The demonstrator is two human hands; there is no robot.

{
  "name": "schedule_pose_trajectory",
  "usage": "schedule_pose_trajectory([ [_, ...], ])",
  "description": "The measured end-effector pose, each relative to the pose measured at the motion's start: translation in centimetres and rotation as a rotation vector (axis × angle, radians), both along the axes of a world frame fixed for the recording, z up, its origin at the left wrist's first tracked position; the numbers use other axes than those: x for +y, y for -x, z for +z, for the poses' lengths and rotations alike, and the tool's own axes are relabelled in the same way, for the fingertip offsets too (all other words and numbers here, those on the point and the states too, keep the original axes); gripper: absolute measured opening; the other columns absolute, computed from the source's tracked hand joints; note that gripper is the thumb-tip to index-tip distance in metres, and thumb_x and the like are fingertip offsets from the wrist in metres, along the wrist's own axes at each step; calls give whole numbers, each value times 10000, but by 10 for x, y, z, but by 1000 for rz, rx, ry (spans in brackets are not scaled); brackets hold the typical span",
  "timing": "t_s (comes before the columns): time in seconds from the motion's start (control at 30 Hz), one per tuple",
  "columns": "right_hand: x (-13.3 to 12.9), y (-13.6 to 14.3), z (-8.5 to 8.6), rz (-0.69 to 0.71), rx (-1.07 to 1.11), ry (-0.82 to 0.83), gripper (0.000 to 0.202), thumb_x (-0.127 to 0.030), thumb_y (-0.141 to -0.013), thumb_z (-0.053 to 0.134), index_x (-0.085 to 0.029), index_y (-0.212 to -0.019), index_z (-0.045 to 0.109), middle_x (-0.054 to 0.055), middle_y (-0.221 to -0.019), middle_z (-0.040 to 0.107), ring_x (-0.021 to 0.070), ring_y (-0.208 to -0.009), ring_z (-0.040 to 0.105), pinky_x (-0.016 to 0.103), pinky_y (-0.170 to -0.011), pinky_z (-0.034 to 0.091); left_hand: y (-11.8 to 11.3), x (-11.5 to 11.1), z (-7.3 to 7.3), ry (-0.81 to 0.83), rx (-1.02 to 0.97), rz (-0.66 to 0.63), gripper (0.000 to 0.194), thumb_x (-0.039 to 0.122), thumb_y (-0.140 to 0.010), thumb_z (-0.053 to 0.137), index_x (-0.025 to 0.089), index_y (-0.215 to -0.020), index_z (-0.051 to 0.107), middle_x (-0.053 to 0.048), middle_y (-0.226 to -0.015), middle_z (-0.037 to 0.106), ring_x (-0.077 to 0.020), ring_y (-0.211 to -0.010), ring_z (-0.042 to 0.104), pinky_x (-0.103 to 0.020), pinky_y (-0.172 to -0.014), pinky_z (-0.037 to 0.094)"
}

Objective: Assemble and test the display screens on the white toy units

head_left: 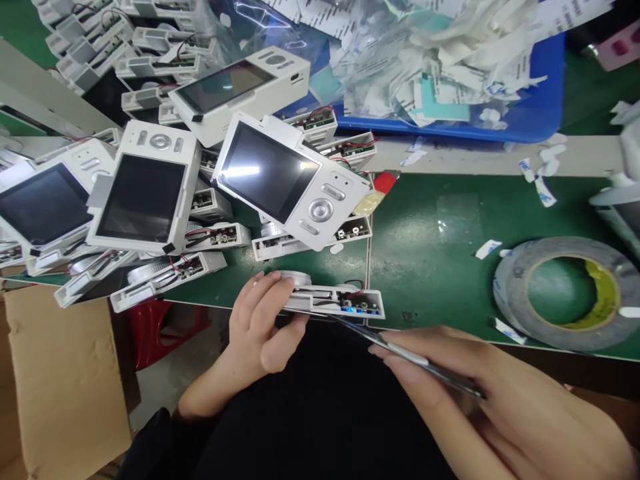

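Note:
At the bench's near edge my left hand grips a white camera body between fingers and thumb. The body stands on its edge, and its open end shows a circuit board, thin red and black wires and small blue lights. Pinched in my right hand is a pair of dark tweezers, pointing left. Their tips meet the near side of the camera body, though whether they grip anything is too small to see. Just beyond lies a white camera with its screen up, on top of other open bodies.
More white cameras and open bodies are piled at the left. A blue tray at the back holds peeled paper and plastic film. On the right lie a tape roll and paper scraps. A cardboard box stands below left.

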State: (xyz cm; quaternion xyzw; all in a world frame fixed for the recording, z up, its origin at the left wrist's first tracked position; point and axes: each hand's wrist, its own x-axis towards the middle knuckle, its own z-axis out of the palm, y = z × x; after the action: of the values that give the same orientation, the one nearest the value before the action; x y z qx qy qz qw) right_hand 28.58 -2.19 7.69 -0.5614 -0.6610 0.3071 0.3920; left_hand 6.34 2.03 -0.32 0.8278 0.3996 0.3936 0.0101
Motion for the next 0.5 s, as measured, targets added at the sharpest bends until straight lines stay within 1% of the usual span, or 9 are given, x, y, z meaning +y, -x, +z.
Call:
schedule_pose_trajectory([
  [0.07, 2, -1, -1, -12, -40, 13, 202, -229, -1023, 602, -251, -1186, 719, 7, -925, 808, 184, -726, 777, 286, -665, 672, 1, 1, -6, -42, -22, -8, 391, 106, -846, 833, 266, -944, 490, -23, -1189, 724, -208, -1179, 733, -414, -986, 688],
  [0.17, 7, -6, 1, 71, -72, -23, 188, -203, -1002, 612, -252, -1157, 708, -4, -897, 791, 158, -678, 748, 255, -663, 669, 2, 3, -11, -98, -43, -21, 418, 122, -863, 821, 278, -934, 440, -7, -1171, 741, -193, -1158, 743, -393, -969, 696],
  [0.23, 10, -8, 3, 129, -148, -89, 227, -168, -983, 605, -239, -1177, 699, 3, -923, 798, 167, -711, 757, 261, -736, 682, 1, 4, -10, -111, -46, -22, 377, 117, -893, 778, 278, -925, 439, -2, -1142, 754, -187, -1124, 751, -379, -950, 698],
  [0.3, 14, -8, 7, 156, -221, -140, 262, -157, -967, 599, -229, -1201, 693, 12, -947, 807, 184, -739, 769, 285, -800, 689, 1, 5, -9, -105, -42, -21, 336, 112, -909, 754, 274, -912, 460, 1, -1110, 767, -180, -1097, 757, -364, -952, 690],
  [0.43, 19, -6, 15, 170, -309, -147, 239, -198, -990, 575, -239, -1189, 701, 6, -951, 813, 201, -785, 783, 329, -813, 684, 1, 6, -9, -113, -52, -45, 303, 125, -922, 750, 261, -895, 481, -13, -1134, 770, -175, -1139, 742, -360, -1006, 666],
  [0.5, 18, -5, 17, 211, -336, -155, 224, -175, -999, 549, -248, -1136, 712, -16, -931, 811, 184, -807, 779, 313, -824, 658, 2, 4, -10, -111, -59, -55, 273, 130, -940, 726, 255, -901, 487, -33, -1159, 765, -184, -1199, 723, -371, -1033, 654],
])
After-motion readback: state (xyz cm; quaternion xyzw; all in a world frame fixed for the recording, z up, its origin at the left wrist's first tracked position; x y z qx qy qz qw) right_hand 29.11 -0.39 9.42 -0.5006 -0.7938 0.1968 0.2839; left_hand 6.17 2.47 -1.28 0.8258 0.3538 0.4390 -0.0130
